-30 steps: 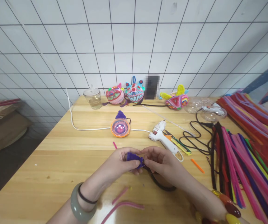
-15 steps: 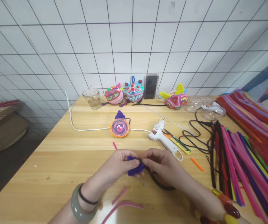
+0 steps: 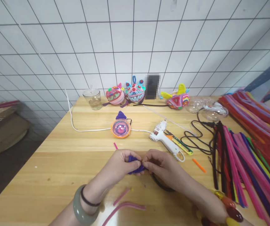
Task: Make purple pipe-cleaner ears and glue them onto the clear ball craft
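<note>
Between thumb and fingers, my left hand (image 3: pixel 119 163) grips a small purple piece of coiled pipe cleaner (image 3: pixel 135 169). My right hand (image 3: pixel 165 166) is closed in a pinch at the piece's right edge, the fingertips of both hands nearly touching. A black pipe cleaner (image 3: pixel 163 185) curves out below my right hand; its upper end is hidden by the fingers. Beyond my hands lies a round ornament (image 3: pixel 120 128) with a clear dome, an orange rim and a purple triangle on top. Pink pipe cleaner pieces (image 3: pixel 127 205) lie just in front of me.
A white glue gun (image 3: pixel 163 138) lies right of centre beside cutters with a green and yellow handle (image 3: pixel 183 147). Pipe cleaner bundles (image 3: pixel 247 163) cover the right side. Decorated balls (image 3: pixel 135 92), a lidded glass cup (image 3: pixel 92 99) and clear plastic domes (image 3: pixel 213 112) stand along the wall.
The purple piece has tilted, so less of its face shows below my left thumb. The visible loop of black pipe cleaner has shifted slightly. Both hands stay nearly in place.
</note>
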